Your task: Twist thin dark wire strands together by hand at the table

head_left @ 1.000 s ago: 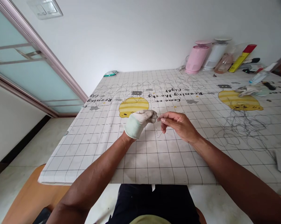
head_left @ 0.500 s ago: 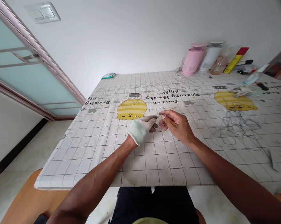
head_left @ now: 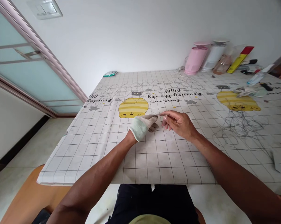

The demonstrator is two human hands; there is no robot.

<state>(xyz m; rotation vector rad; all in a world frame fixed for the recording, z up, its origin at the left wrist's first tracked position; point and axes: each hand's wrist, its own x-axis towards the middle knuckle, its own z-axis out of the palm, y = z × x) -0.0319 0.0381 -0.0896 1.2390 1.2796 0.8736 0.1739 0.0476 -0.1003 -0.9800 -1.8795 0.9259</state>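
My left hand [head_left: 144, 125], in a pale knitted work glove with a greyish palm, is over the middle of the table with thumb and fingertips pinched together. Facing it across a small gap is my bare right hand [head_left: 178, 123], its thumb against the curled index finger. Whatever either pinch holds is too thin or small to make out. Beyond the hands, loops of fine dark thread or wire [head_left: 177, 81] run across the tablecloth [head_left: 103, 155]. A looser tangle of such strands [head_left: 240, 124] lies to the right.
Along the wall stand a pink cylindrical device [head_left: 196, 59], a white one [head_left: 213, 57], a bottle [head_left: 222, 64] and a yellow-red box [head_left: 240, 59]. Farther right are a spray bottle [head_left: 259, 76] and another glove [head_left: 251, 91]. A small green packet [head_left: 110, 74] lies at the back left corner.
The view has shifted slightly. Both hands stay close together over the same spot, with the right fingers moved only a little. Nothing visibly taken up or let go.
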